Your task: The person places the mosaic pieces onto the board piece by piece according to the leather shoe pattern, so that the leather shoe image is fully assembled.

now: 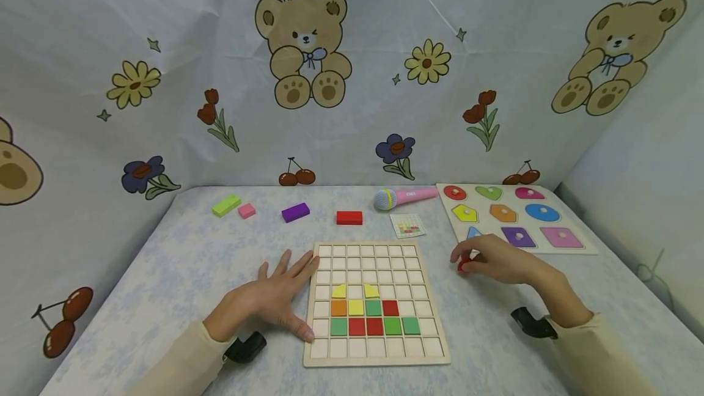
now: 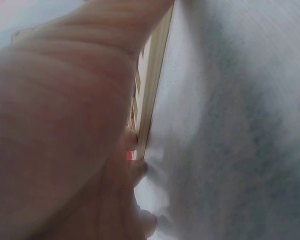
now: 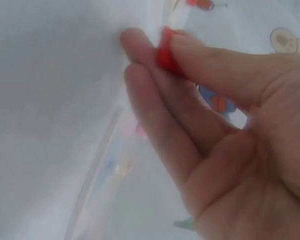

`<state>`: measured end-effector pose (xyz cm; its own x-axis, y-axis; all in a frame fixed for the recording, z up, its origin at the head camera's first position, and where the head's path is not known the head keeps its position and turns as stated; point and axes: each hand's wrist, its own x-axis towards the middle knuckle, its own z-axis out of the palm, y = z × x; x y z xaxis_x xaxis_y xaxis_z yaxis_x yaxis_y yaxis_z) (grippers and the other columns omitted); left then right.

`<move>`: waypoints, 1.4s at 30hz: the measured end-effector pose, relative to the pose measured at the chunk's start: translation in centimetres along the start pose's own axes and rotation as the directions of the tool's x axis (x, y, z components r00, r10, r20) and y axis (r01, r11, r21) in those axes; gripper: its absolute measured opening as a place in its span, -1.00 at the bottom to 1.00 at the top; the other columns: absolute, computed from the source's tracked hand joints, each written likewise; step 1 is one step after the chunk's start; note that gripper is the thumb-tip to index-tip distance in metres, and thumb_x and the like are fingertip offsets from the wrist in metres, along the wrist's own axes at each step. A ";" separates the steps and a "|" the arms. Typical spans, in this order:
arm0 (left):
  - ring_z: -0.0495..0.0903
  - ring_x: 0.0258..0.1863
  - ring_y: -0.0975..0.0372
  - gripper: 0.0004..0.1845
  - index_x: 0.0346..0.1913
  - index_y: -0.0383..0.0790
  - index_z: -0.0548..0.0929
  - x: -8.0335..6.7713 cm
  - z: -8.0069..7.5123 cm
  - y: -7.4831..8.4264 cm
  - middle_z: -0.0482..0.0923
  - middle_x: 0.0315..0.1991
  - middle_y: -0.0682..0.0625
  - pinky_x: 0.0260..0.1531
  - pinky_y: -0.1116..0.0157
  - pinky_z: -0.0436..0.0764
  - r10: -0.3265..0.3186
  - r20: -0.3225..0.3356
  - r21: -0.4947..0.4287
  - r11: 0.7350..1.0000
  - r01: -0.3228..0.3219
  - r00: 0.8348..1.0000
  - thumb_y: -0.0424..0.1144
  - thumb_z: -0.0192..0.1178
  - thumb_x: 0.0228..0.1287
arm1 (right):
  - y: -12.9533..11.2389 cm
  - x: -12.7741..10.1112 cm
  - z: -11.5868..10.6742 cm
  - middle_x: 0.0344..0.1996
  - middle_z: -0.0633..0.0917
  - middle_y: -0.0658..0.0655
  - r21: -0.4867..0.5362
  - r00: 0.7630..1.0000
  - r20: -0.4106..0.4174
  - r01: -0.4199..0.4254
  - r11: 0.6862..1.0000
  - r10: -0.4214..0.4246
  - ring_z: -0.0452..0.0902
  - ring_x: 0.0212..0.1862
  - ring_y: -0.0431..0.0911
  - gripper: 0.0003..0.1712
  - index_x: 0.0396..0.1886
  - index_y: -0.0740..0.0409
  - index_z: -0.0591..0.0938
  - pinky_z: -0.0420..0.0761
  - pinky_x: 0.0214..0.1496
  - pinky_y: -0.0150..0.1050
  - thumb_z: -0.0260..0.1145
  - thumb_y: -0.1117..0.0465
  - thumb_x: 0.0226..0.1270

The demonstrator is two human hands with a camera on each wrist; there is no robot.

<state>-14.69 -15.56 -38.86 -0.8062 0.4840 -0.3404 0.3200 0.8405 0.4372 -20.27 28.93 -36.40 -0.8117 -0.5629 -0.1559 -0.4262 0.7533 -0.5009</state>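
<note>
A wooden grid board point(image 1: 374, 255) lies on the table before me, with several yellow, orange, green and red tiles point(image 1: 374, 316) set in its lower rows. My left hand point(image 1: 277, 298) lies flat on the table, its straight fingers touching the board's left edge point(image 2: 152, 95). To the right of the board, my right hand point(image 1: 495, 258) pinches a small red piece point(image 1: 464, 265) between thumb and fingertips; the right wrist view shows that red piece point(image 3: 166, 52) held at the fingertips.
Loose blocks lie at the back: a green block point(image 1: 226, 205), a pink block point(image 1: 247, 211), a purple block point(image 1: 295, 212) and a red block point(image 1: 349, 217). A pink toy microphone point(image 1: 404, 197), a small pattern card point(image 1: 407, 225) and a shape puzzle board point(image 1: 514, 216) sit back right.
</note>
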 end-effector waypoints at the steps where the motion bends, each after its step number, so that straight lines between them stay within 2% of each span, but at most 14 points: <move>1: -0.45 0.58 -0.23 0.47 0.64 -0.10 -0.17 0.0 0.0 0.0 -0.35 0.66 -0.08 0.30 -0.51 -0.31 -0.001 0.000 0.001 1.000 0.001 1.000 0.37 0.52 -0.21 | -0.2 0.0 0.1 -0.25 0.70 -0.07 -0.002 1.000 0.002 0.024 1.000 -0.024 0.54 -0.21 -0.19 -0.81 -0.05 0.03 0.72 0.61 -0.14 -0.38 0.35 0.26 0.38; 6: -0.44 0.58 -0.23 0.47 0.64 -0.11 -0.17 -0.1 0.0 0.1 -0.35 0.66 -0.07 0.30 -0.51 -0.30 -0.002 -0.004 0.004 1.000 0.002 1.000 0.37 0.53 -0.22 | -1.4 0.4 1.1 -0.18 0.70 -0.07 -0.013 0.988 -0.009 0.156 0.988 -0.156 0.50 -0.20 -0.28 -0.83 -0.08 -0.02 0.73 0.59 -0.12 -0.37 0.29 0.26 0.44; 11: -0.44 0.58 -0.23 0.47 0.64 -0.10 -0.17 0.0 0.1 0.0 -0.35 0.66 -0.07 0.30 -0.51 -0.29 -0.001 -0.005 0.010 1.000 0.001 1.000 0.38 0.52 -0.22 | -3.2 0.8 2.2 -0.23 0.67 -0.10 0.035 0.975 -0.036 0.220 0.975 -0.219 0.48 -0.23 -0.27 -0.85 -0.11 -0.02 0.73 0.57 -0.18 -0.36 0.28 0.25 0.45; 15: -0.45 0.59 -0.22 0.47 0.64 -0.08 -0.16 0.1 0.2 -0.1 -0.34 0.66 -0.06 0.30 -0.50 -0.30 -0.006 -0.004 0.011 1.000 0.006 1.000 0.39 0.52 -0.23 | -4.4 1.2 3.1 -0.21 0.69 -0.10 0.111 0.970 -0.056 0.240 0.964 -0.235 0.54 -0.20 -0.25 -0.86 -0.08 0.04 0.71 0.62 -0.12 -0.36 0.30 0.25 0.44; 19: -0.45 0.59 -0.21 0.47 0.64 -0.07 -0.16 0.1 0.2 -0.1 -0.34 0.66 -0.05 0.31 -0.49 -0.30 -0.011 -0.003 0.012 1.000 0.011 1.000 0.39 0.52 -0.24 | -5.5 1.5 3.9 -0.20 0.71 -0.04 0.238 0.978 -0.022 0.205 0.949 -0.206 0.65 -0.17 -0.17 -0.86 -0.08 0.06 0.67 0.67 -0.04 -0.36 0.33 0.22 0.42; 22: -0.45 0.59 -0.20 0.47 0.64 -0.05 -0.15 0.2 0.2 -0.1 -0.33 0.66 -0.04 0.31 -0.49 -0.30 -0.012 -0.003 0.012 1.000 0.013 1.000 0.40 0.52 -0.25 | -6.2 1.6 4.3 -0.19 0.67 0.02 0.300 0.980 0.018 0.182 0.936 -0.196 0.70 -0.22 -0.08 -0.83 -0.03 0.09 0.63 0.66 -0.08 -0.39 0.32 0.23 0.43; 26: -0.45 0.59 -0.22 0.47 0.64 -0.05 -0.15 0.2 0.2 -0.2 -0.33 0.66 -0.05 0.31 -0.50 -0.30 -0.008 -0.002 0.015 1.000 0.008 1.000 0.40 0.51 -0.24 | -6.6 1.7 4.9 -0.14 0.62 0.11 0.339 0.971 0.036 0.211 0.917 -0.237 0.71 -0.27 -0.02 -0.74 0.10 0.13 0.59 0.65 -0.12 -0.39 0.26 0.29 0.47; 30: -0.44 0.58 -0.24 0.47 0.64 -0.07 -0.16 0.1 0.1 -0.1 -0.34 0.66 -0.07 0.30 -0.51 -0.30 -0.001 -0.001 0.014 1.000 0.001 1.000 0.40 0.51 -0.22 | -6.7 1.9 5.6 -0.13 0.68 0.07 0.336 0.962 0.044 0.238 0.911 -0.268 0.65 -0.21 -0.13 -0.79 0.05 0.08 0.64 0.65 -0.06 -0.35 0.26 0.26 0.48; 36: -0.43 0.58 -0.25 0.47 0.64 -0.10 -0.17 0.0 0.1 0.0 -0.34 0.65 -0.09 0.29 -0.52 -0.29 0.003 -0.002 0.017 1.000 -0.003 1.000 0.38 0.52 -0.21 | -7.5 2.1 6.2 -0.30 0.68 -0.12 0.219 0.969 0.042 0.228 0.949 -0.242 0.53 -0.24 -0.28 -0.90 -0.13 -0.04 0.68 0.63 -0.17 -0.35 0.34 0.22 0.41; 42: -0.43 0.58 -0.24 0.47 0.64 -0.10 -0.17 0.0 0.1 0.0 -0.34 0.65 -0.08 0.29 -0.51 -0.27 0.002 -0.003 0.022 1.000 -0.002 1.000 0.38 0.52 -0.21 | -8.1 1.8 6.4 -0.41 0.65 -0.17 0.160 0.982 0.040 0.176 0.971 -0.185 0.52 -0.34 -0.30 -0.92 -0.25 -0.06 0.66 0.60 -0.24 -0.38 0.40 0.22 0.36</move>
<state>-14.62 -15.54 -38.98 -0.8069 0.4847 -0.3376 0.3320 0.8449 0.4194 -15.75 19.62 -38.07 -0.7022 -0.7056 -0.0949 -0.4928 0.5780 -0.6504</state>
